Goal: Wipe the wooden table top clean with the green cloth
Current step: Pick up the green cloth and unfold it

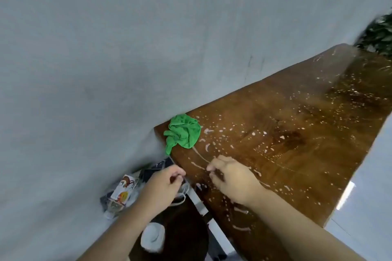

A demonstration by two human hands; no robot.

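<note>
At table (297, 154) corner edge: green cloth (184, 131), bunched.

grey wall (106, 48) fills the back, leafy plant (377, 36) blurred at far right, thin pale cord (199, 154) mid-frame, printed carton (124, 189) low left beside clear wrapping, 1 white round object (152, 238) on a dark round stool (186, 229)

A crumpled green cloth (183, 131) lies at a corner of the speckled wooden table (297, 144), while left hand (163, 184) and right hand (231, 178) each pinch a thin cord (200, 154)
</note>
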